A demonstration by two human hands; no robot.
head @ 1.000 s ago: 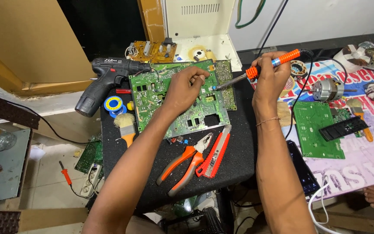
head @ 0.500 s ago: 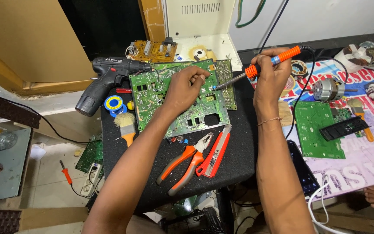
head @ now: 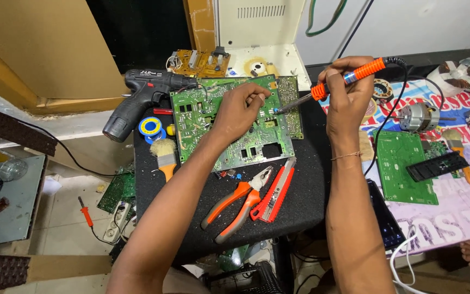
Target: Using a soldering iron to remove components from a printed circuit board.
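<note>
Soldering a joint on the green circuit board [head: 229, 128] lying on the black mat [head: 311, 190], right hand [head: 349, 95] clenched round the orange soldering iron [head: 335, 84], left hand [head: 243, 106] pinching something small beside the tip, probably solder, needing steady contact next.

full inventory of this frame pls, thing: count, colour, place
circuit board: 1, green, black mat centre
soldering iron: 1, orange handle, right hand, tip at board
pliers: 1, orange handles, mat front
utility knife: 1, red, beside pliers
brush: 1, orange handle, mat left
solder spool: 1, blue and yellow, left of board
drill: 1, black, mat's back left
second board: 1, green, right table
motor: 1, silver, right table
screwdriver: 1, red, floor
left hand: on board
right hand: gripping iron
</note>
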